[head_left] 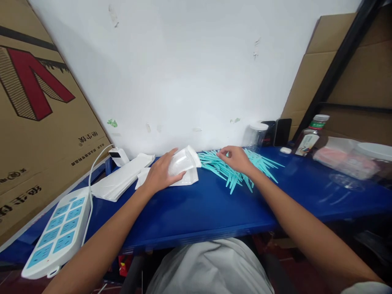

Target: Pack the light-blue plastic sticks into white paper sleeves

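My left hand (162,169) is curled around a translucent plastic pouch (182,161) with a whitish end, tilted up to the right. Beneath it, more white flat packaging (191,177) lies on the table. My right hand (234,158) is over a loose heap of thin teal plastic sticks (211,161), its thumb and fingers pinched together. Whether a stick is between those fingertips is too small to tell. The sticks fan out on both sides of the right hand, pointing in many directions.
A stack of white paper-like sleeves (122,179) lies left, near a power strip (58,232) and a white charger (119,157) with a cable. On the right stand a lidded clear jar (257,136), phones (282,131), a bottle (310,136) and a bagged pink item (343,157).
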### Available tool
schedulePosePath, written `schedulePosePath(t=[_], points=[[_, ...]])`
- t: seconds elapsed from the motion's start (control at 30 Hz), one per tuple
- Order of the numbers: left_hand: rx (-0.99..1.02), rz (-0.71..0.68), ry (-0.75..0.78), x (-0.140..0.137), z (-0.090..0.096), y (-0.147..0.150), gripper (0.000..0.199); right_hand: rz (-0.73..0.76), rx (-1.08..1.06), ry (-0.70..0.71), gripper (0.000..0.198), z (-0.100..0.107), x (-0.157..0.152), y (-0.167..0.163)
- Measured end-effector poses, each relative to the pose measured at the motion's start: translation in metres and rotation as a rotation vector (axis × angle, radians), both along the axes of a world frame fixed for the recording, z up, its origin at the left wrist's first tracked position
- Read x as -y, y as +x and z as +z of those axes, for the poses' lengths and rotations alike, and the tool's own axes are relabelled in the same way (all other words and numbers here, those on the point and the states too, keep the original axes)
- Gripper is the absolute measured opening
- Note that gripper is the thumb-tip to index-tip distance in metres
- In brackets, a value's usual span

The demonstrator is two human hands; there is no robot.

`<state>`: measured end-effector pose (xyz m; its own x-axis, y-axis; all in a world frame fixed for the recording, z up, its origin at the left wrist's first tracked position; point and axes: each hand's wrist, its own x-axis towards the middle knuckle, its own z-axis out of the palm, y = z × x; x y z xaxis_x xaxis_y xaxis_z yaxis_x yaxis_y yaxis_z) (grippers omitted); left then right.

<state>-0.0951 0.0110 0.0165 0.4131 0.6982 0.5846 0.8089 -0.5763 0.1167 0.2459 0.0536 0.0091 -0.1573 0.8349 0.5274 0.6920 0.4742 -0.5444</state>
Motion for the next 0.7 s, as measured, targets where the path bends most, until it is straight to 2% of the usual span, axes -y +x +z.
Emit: schedulePosePath(t=[0.07,0.1,0.2,0.33,0.5,0.6,0.7], points=[[-0.031,0.019,-0.083,-0.002,0.002,-0.004,0.091,0.004,0.223,-0.042,0.029,-0.008,-0.006,0.008],[-0.057,0.019,-0.133,-0.002,0.002,-0.006,0.096,0.008,0.3,-0.064,0.034,-0.012,-0.007,0.009],[-0.128,0.007,-0.274,-0.005,-0.001,-0.009,0.108,0.005,0.419,-0.096,0.045,-0.022,-0.008,0.003],[-0.173,-0.021,-0.374,-0.007,-0.007,-0.009,0.112,-0.009,0.434,-0.105,0.042,-0.026,-0.011,-0.001],[-0.214,-0.072,-0.39,-0.007,-0.006,-0.013,0.118,-0.021,0.394,-0.074,0.017,-0.023,-0.019,0.007],[-0.242,-0.072,-0.405,-0.01,-0.003,-0.022,0.122,-0.025,0.37,-0.059,0.018,-0.022,-0.021,0.01],[-0.224,-0.081,-0.422,-0.013,-0.002,-0.031,0.116,-0.056,0.356,-0.054,0.02,-0.022,-0.021,0.01]])
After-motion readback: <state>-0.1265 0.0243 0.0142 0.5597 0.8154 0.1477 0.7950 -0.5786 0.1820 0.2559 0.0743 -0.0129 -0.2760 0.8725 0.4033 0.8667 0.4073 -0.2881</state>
